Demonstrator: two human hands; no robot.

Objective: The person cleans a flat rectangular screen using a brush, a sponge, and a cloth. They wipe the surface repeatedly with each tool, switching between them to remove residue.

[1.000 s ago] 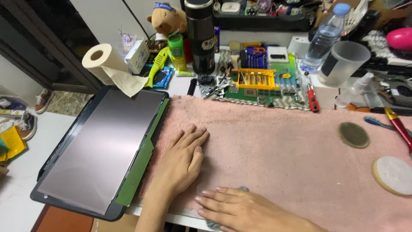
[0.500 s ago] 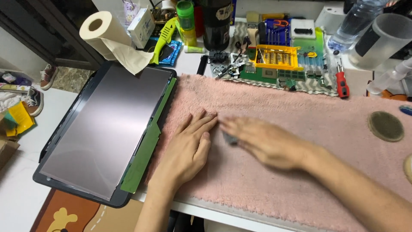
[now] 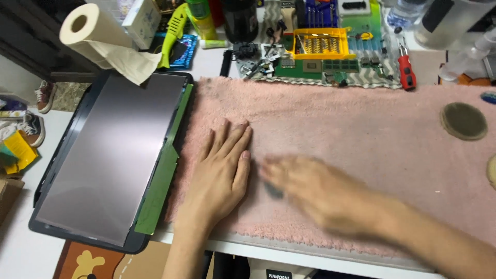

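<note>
My left hand point(image 3: 219, 175) lies flat, palm down and fingers apart, on a pink towel point(image 3: 336, 113) that covers the desk. My right hand point(image 3: 320, 194) is blurred with motion just to its right, low over the towel. Its fingers are on a small dark grey object point(image 3: 274, 190), whose shape I cannot make out. A dark flat screen panel point(image 3: 103, 160) with a green strip point(image 3: 163, 181) along its right edge lies left of the towel, close to my left hand.
Behind the towel sit a green circuit board point(image 3: 315, 67), a yellow bit case point(image 3: 323, 44), a red screwdriver point(image 3: 405, 70) and small metal parts. A paper roll point(image 3: 90, 31) stands at the back left. A round dark disc point(image 3: 463, 120) rests on the towel's right. The desk edge point(image 3: 310, 253) is near me.
My right hand came up from the near edge to beside my left hand, carrying the small grey object, and now sweeps over the towel. My left hand stays flat.
</note>
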